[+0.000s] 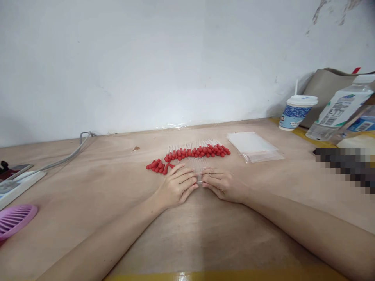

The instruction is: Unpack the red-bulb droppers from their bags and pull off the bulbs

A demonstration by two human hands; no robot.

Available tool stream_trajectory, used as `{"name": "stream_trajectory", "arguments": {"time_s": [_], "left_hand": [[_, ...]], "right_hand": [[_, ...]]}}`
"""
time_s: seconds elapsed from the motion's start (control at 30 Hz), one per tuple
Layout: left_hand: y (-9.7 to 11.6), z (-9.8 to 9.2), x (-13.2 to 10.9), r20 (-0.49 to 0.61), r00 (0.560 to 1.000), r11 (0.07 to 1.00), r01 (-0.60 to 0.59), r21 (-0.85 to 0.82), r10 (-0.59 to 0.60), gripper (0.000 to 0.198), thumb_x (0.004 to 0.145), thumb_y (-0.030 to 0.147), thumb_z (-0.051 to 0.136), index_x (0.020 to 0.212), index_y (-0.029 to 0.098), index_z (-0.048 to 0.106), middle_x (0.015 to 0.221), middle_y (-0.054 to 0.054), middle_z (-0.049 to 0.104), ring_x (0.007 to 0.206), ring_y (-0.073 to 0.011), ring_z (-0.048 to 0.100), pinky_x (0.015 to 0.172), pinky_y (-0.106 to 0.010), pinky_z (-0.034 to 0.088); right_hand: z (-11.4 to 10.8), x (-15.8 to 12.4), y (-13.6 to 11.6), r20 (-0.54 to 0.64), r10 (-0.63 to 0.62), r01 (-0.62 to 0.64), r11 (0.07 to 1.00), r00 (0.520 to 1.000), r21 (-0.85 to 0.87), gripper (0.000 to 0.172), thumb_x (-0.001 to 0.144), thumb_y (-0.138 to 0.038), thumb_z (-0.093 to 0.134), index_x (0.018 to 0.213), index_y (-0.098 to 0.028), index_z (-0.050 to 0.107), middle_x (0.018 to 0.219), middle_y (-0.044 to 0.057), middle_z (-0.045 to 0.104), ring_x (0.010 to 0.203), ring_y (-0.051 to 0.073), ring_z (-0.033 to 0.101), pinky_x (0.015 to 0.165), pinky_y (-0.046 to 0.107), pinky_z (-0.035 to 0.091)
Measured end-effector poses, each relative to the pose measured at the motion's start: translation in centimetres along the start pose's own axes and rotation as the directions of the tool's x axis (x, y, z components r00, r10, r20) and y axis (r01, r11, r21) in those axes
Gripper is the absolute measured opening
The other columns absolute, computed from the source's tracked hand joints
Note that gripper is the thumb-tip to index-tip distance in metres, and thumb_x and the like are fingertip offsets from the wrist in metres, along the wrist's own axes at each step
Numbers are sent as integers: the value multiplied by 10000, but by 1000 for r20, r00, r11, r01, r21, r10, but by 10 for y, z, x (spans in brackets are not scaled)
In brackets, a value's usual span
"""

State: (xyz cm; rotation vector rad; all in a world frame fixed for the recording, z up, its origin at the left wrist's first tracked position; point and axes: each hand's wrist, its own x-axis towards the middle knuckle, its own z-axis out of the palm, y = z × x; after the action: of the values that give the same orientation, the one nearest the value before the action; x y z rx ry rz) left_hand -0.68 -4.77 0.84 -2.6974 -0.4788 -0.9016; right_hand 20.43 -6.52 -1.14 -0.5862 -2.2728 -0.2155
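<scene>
Close to the middle of the table, my left hand (179,185) and my right hand (223,183) face each other with fingers curled in. Between them lies a bundle of thin clear tubes (199,168), held at its sides near the front end. Just behind is a row of droppers (199,151) with red bulbs toward me and clear stems toward the wall. A small pile of loose red dropper bulbs (158,166) sits beyond my left hand, some near its fingers. My fingertips partly cover the tubes.
Clear plastic bags (254,145) lie flat at the back right. Farther right stand a lidded cup with a straw (297,113), a plastic bottle (336,111) and a grey-brown bag (318,88). At left are a power strip (25,187), a grey cable (73,154) and a pink fan (18,220).
</scene>
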Motion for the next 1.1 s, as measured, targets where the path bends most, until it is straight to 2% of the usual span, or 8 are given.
{"name": "stream_trajectory", "arguments": {"time_s": [0.2,0.53,0.63,0.7,0.77,0.87,1.0,1.1], "left_hand": [[1,-4,-4,-1,1000,999,18,-36,-18,153,824,199,525,945,193,619,972,-46,681,1023,-186,584,973,-420,400],[4,-8,-8,-32,999,1000,-31,0,31,136,819,195,550,946,185,599,992,-48,677,1012,-185,590,948,-402,419],[2,-10,-13,-48,999,1000,15,-6,-15,124,814,184,560,931,189,599,997,-38,675,1003,-185,588,927,-395,427],[-4,-14,-17,-94,990,994,107,-1,-106,112,818,187,552,912,206,609,971,-30,679,968,-187,593,884,-392,446],[-16,-20,-19,-143,955,965,262,-8,-261,115,830,222,534,902,230,623,923,-22,678,886,-182,604,805,-370,476],[-44,-29,-22,-193,823,843,534,-59,-535,178,850,327,488,906,259,642,774,-20,636,711,-163,588,627,-317,503],[-83,-42,-29,-117,675,682,730,-30,-728,242,824,392,470,892,243,649,713,-40,576,699,-200,580,610,-372,507],[-96,-51,-31,-77,626,630,776,-41,-776,203,792,344,492,914,250,625,750,-49,590,644,-200,587,561,-375,500]], "right_hand": [[-3,1,-2,-17,-52,51,997,998,-52,133,865,-165,451,883,-161,583,884,79,664,948,154,601,909,319,492],[-4,-3,-4,4,-86,86,995,996,-53,134,851,-145,471,932,-155,577,881,58,664,1010,156,575,969,326,451],[-7,-7,1,-24,-59,58,998,998,-37,144,856,-154,463,934,-158,583,899,60,661,1000,160,577,955,334,455],[-11,-11,8,-58,33,-35,999,998,-37,160,869,-176,441,920,-176,593,885,57,654,958,161,587,884,327,488],[-13,-14,15,-87,179,-185,981,980,-65,185,880,-218,427,902,-192,609,789,45,633,828,157,597,740,300,514],[-12,-15,22,-118,329,-343,931,937,-127,234,885,-273,421,957,-184,625,668,33,564,658,144,536,593,272,468],[-9,-8,19,-120,356,-369,923,927,-111,298,887,-222,379,1107,-146,566,770,67,589,715,160,524,659,297,454],[-12,4,13,-151,366,-382,920,918,-93,268,868,-193,390,1045,-146,585,773,66,610,726,165,538,682,306,444]]}}
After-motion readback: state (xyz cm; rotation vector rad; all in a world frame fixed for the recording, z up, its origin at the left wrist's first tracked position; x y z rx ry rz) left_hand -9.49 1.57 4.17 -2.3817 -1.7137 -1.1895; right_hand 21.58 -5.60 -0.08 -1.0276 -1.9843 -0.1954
